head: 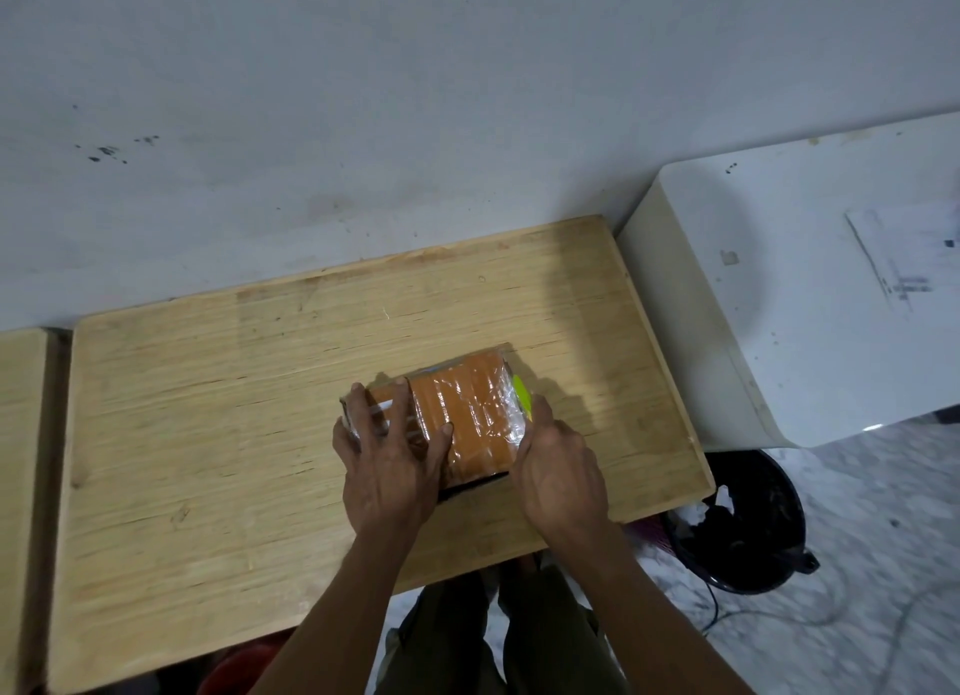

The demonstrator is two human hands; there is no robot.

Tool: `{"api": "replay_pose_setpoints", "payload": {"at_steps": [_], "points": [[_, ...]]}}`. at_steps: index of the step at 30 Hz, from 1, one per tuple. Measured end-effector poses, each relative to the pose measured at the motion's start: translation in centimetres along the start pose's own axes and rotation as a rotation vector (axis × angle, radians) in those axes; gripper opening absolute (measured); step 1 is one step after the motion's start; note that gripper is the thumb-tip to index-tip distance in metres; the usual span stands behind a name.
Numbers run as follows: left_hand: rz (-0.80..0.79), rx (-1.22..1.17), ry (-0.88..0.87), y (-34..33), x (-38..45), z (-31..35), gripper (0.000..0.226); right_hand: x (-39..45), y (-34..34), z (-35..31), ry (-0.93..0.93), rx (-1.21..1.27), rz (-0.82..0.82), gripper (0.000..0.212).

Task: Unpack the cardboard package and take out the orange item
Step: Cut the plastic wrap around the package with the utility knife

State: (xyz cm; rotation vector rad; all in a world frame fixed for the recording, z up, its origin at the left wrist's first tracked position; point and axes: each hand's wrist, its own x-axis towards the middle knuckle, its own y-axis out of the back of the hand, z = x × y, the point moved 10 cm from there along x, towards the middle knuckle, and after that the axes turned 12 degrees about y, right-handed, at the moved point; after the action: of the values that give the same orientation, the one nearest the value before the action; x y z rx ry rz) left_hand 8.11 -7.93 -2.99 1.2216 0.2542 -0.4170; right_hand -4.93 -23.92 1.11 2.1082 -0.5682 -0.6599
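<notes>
An orange item [467, 408] wrapped in clear, shiny plastic lies on the wooden table [208, 434] near its front right. A yellow-green patch [521, 395] shows at its right end and a dark edge along its near side. My left hand [387, 466] lies flat on the item's left part, fingers spread over the wrap. My right hand [558, 466] presses against the item's right near edge, fingers curled along its side. No cardboard is visible around the item.
A white appliance-like block [805, 289] stands right of the table against the wall. A black bin [748, 523] with crumpled paper sits on the floor below it. A second wooden table [21, 486] adjoins on the left.
</notes>
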Motion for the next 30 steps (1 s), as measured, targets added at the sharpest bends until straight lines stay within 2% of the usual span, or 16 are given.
{"api": "replay_pose_setpoints", "payload": {"at_steps": [4,13,18,20,25,30], "points": [[0.001,0.000,-0.001,0.1,-0.1,0.1,0.078,-1.5,-0.5,0.6,0.008,0.009,-0.044,0.047],[0.011,0.018,-0.003,-0.2,0.1,0.1,0.077,-5.6,-1.1,2.6,-0.065,-0.008,-0.068,0.044],[0.019,0.027,-0.014,-0.4,0.2,-0.1,0.079,-8.1,-1.6,3.6,-0.023,-0.014,-0.105,0.053],[0.023,0.033,-0.028,-0.4,0.1,0.0,0.078,-8.3,-1.2,4.0,-0.042,0.065,-0.053,0.051],[0.012,0.032,-0.039,-0.3,0.0,0.0,0.079,-8.2,2.3,4.1,-0.075,0.288,0.203,0.024],[-0.045,0.031,-0.049,-0.3,0.0,-0.3,0.081,-7.2,4.9,4.7,-0.167,0.382,0.348,0.033]]}}
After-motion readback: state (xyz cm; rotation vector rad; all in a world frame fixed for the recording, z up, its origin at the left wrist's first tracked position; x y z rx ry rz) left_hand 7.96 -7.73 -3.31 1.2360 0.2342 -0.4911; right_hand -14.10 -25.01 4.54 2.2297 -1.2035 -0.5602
